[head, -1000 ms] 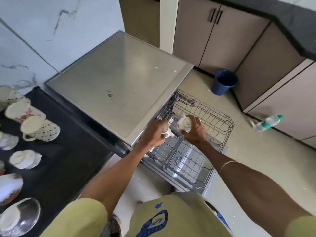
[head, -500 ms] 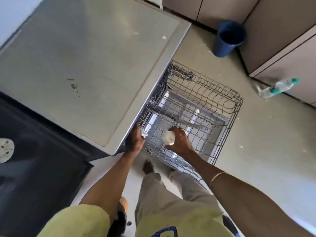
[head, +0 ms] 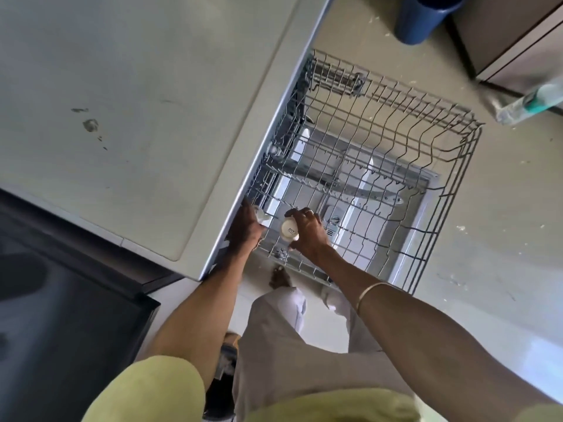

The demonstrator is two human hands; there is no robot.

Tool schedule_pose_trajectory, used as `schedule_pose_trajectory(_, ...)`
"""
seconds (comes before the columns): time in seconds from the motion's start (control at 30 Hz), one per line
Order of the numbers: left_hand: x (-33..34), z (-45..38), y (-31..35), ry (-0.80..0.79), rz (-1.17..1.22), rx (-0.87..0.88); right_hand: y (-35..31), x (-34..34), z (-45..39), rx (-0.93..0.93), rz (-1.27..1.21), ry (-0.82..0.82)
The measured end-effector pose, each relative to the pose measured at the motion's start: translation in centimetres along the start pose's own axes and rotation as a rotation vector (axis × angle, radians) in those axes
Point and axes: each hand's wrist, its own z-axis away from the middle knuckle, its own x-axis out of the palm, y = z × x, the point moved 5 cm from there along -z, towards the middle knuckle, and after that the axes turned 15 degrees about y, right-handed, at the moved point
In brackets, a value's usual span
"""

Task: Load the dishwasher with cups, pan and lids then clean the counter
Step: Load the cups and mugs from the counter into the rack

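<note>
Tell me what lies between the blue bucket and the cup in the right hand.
In the head view, the pulled-out wire rack spans that stretch, bare of dishes there, with a strip of floor before the blue bucket. The right hand grips the cup.

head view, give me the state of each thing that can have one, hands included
dishwasher rack: pulled out
right hand: grips a white cup, base up, over the rack
left hand: holds a second cup, mostly hidden
blue bucket: upright on floor
plastic bottle: lying down

Both arms reach forward and down. The left hand (head: 246, 228) has its fingers curled out of sight; the right hand (head: 307, 234) grips a white cup (head: 288, 229) with curled fingers.
</note>
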Motion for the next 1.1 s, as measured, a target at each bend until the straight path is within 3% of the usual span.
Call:
schedule_pose_trajectory(0.17, 0.5, -0.2, -0.9, 0.127, -0.116, 0.087, -0.2, 2.0, 0.1, -0.022, -0.023, 0.007)
schedule_pose_trajectory(0.33, 0.7, -0.2, -0.9, 0.143, -0.169, 0.096, -0.2, 2.6, 0.7, -0.009, -0.031, -0.024)
schedule_pose_trajectory(0.63, -1.5, 3.5, 0.6, 0.207, -0.153, 0.152, -0.3, -3.5, 1.1, 0.029, 0.051, -0.086)
schedule_pose_trajectory(1.0, -7.7, 8.1, 6.6, 0.176, 0.081, 0.137, -7.8, -13.9, 0.1, -0.083, 0.011, 0.141)
schedule_pose_trajectory(1.1, -10.7, 8.6, 8.6, 0.285, 0.108, 0.237, -10.7, -16.9, -0.4, -0.171, -0.021, 0.255)
